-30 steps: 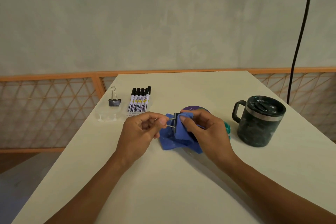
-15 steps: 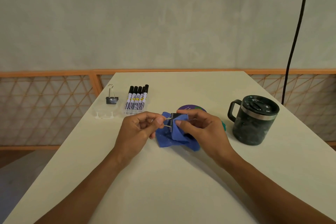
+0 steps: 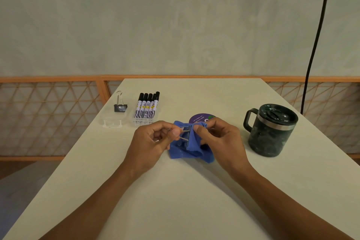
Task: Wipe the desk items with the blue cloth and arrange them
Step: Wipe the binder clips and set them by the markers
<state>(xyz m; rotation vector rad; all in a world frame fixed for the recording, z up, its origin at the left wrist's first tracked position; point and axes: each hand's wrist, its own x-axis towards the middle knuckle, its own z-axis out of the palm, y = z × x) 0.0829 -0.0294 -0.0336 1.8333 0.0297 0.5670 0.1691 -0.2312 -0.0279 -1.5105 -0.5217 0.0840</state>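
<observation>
Head view, mid-desk: small black metal binder clip (image 3: 189, 129) wrapped in soft blue cloth (image 3: 190, 151), silver wire handles (image 3: 183, 138) pinched by left hand (image 3: 151, 142), right hand (image 3: 220, 138) pinching cloth round its body. Light, stiff, springy (handles apt to swivel); best gripped near the hinge. Beyond: black-capped markers (image 3: 147, 108), dark lidded mug (image 3: 270, 130).

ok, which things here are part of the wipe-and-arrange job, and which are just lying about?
Job:
- blue cloth, held in the right hand
- binder clip, pinched by the left hand
- second binder clip
- markers
- lidded mug
- purple disc (probably)

Lying about:
- black cable
- orange lattice railing
</observation>
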